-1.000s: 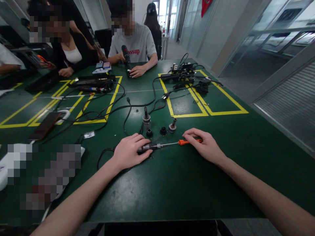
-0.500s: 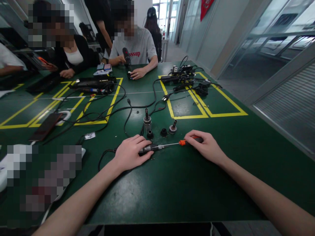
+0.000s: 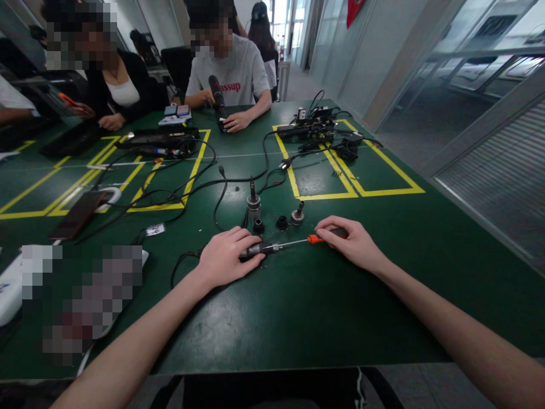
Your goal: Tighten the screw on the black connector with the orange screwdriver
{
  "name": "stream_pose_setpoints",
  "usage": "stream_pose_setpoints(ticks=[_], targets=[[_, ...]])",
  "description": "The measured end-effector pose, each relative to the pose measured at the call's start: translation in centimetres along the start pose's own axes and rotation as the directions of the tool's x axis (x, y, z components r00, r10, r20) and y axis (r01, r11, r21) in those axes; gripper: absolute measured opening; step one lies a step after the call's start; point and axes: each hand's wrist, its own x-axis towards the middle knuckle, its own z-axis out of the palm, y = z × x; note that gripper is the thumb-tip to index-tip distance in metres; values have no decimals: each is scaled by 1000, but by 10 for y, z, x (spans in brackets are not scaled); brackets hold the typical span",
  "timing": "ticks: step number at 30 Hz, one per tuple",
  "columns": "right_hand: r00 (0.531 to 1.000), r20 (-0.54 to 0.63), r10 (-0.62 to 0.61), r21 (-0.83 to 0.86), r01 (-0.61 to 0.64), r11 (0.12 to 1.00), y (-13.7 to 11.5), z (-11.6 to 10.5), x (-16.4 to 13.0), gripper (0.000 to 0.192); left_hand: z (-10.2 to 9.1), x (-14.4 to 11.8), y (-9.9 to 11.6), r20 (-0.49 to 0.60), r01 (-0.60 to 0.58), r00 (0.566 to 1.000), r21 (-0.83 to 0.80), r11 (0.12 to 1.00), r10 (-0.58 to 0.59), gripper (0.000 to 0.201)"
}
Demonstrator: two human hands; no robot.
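Observation:
My left hand point(image 3: 223, 258) presses down on a dark cylindrical plug part point(image 3: 252, 250) with a black cable, lying on the green table point(image 3: 298, 307). My right hand point(image 3: 353, 245) grips the orange-and-black handle of a screwdriver point(image 3: 317, 238). Its metal shaft points left into the end of the plug part. Just beyond, three small parts stand in a row: a metal piece with a pin point(image 3: 254, 203), a black ring point(image 3: 281, 222) and a small metal piece point(image 3: 297, 215).
Black cables point(image 3: 213, 187) run across the table between yellow tape rectangles point(image 3: 353, 193). A power strip and adapters point(image 3: 319, 133) lie far right. A phone point(image 3: 79, 207) lies at left. Two people sit opposite, one holding a microphone point(image 3: 216, 91).
The view has shifted slightly. Both hands stay on the plug part and the screwdriver, in the same grip.

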Motion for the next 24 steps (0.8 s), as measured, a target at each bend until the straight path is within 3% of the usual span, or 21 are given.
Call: stream_pose_setpoints(ticks=[7, 12, 18, 24], targets=[[998, -42, -51, 4, 51, 999, 1, 0, 1, 39, -1, 0, 0, 0, -2, 1000, -1, 1000, 2, 28], [1000, -2, 16, -27, -16, 1000, 0, 2, -1, 45, -1, -1, 0, 0, -2, 1000, 3, 1000, 2, 28], [998, -47, -40, 49, 42, 998, -2, 0, 0, 38, 0, -1, -1, -4, -4, 1000, 6, 1000, 4, 28], [1000, -10, 13, -6, -13, 1000, -1, 2, 0, 42, -1, 0, -1, 8, -7, 1000, 17, 1000, 6, 28]])
